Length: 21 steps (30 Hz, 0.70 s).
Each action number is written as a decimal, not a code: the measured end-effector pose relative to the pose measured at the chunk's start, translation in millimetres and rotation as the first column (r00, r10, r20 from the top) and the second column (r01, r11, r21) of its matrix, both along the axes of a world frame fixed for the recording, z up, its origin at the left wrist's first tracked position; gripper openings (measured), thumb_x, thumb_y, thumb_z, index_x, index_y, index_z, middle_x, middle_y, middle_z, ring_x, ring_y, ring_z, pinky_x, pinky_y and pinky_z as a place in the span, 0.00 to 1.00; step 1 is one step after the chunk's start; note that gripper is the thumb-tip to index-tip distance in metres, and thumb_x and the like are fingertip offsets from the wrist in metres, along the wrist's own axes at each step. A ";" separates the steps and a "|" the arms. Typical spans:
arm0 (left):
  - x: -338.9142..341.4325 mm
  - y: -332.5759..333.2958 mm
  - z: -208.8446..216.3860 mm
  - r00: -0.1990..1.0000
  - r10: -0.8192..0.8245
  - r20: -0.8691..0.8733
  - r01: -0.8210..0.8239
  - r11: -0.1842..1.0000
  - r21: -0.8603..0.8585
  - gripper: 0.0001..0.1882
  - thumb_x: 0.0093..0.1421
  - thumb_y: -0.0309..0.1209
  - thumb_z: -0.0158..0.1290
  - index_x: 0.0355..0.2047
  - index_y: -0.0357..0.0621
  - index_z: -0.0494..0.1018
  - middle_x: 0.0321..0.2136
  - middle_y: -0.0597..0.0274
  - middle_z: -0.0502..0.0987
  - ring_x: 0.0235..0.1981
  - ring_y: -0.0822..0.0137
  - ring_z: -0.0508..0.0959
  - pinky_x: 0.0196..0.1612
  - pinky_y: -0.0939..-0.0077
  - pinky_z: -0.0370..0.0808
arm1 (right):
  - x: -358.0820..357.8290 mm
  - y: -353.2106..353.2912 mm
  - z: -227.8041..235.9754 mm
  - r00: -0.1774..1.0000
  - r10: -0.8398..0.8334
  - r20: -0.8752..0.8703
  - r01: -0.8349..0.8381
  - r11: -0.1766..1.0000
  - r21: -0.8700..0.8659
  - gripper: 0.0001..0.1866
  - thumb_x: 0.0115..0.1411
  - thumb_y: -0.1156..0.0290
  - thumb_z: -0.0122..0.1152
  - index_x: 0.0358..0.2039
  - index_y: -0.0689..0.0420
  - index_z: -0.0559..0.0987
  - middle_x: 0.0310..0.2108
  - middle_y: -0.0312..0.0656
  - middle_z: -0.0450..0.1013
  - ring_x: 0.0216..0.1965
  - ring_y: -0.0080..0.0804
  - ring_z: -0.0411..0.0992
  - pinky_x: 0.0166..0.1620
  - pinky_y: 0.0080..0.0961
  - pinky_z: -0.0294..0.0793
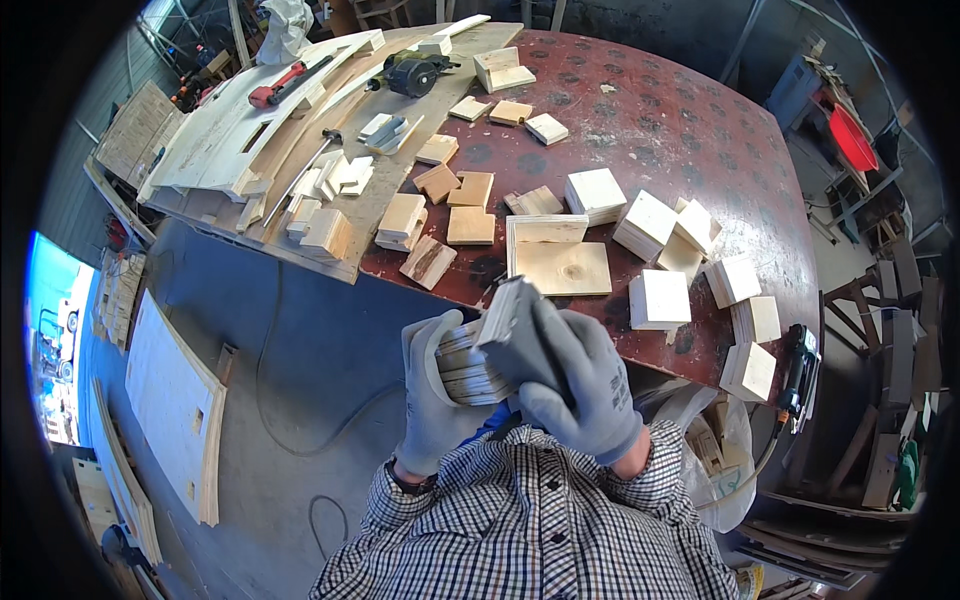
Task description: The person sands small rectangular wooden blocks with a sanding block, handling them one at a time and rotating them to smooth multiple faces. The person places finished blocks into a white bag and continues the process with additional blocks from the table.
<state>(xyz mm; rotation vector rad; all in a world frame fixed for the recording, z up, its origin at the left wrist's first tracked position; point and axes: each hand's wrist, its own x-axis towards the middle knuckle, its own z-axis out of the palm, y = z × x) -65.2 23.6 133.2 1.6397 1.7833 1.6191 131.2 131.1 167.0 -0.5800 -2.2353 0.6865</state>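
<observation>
My left hand (430,385), in a grey work glove, is closed around a small plywood block (468,370) whose layered edges show. In my gloved right hand (590,390) is a dark grey sanding block (530,345) with a worn, pale edge. It is tilted and lies against the plywood block, or just beside it; the contact is partly hidden. Both hands are in front of my chest, near the table's front edge. Just beyond them is an L-shaped wooden piece (575,268) on the reddish-brown table (640,110).
Several pale wooden blocks (660,300) stand at the table's right side, with small wood pieces (470,225) left of centre. A nail gun (800,370) hangs at the right edge. A circular saw (410,75) and a red-handled tool (275,88) lie on boards. A plastic bag (735,470) holds wood scraps.
</observation>
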 end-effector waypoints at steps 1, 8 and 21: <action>-0.6 1.0 2.8 1.000 0.024 -0.019 -0.024 1.000 -0.004 0.51 0.43 0.30 0.79 0.67 0.38 0.66 0.57 0.51 0.69 0.57 0.53 0.73 0.60 0.60 0.75 | -1.8 -8.6 3.4 0.994 0.057 0.095 -0.065 0.994 0.086 0.42 0.68 0.44 0.61 0.73 0.61 0.69 0.57 0.58 0.72 0.54 0.52 0.74 0.57 0.44 0.72; -3.4 -9.5 4.5 0.994 -0.014 -0.107 0.017 0.999 0.030 0.50 0.41 0.28 0.74 0.66 0.36 0.66 0.55 0.54 0.69 0.55 0.58 0.73 0.58 0.64 0.74 | -3.6 21.7 -35.2 0.977 -0.207 0.060 0.215 0.945 -0.245 0.38 0.69 0.52 0.62 0.72 0.63 0.68 0.52 0.59 0.73 0.47 0.55 0.76 0.52 0.45 0.76; -7.3 -14.8 5.1 0.985 0.045 -0.169 -0.032 0.997 0.074 0.48 0.49 0.39 0.76 0.66 0.36 0.65 0.56 0.54 0.71 0.56 0.56 0.73 0.59 0.60 0.72 | -8.9 29.5 -31.2 0.968 -0.200 0.155 0.228 0.953 -0.199 0.39 0.69 0.47 0.61 0.72 0.59 0.69 0.53 0.58 0.73 0.49 0.53 0.75 0.53 0.46 0.75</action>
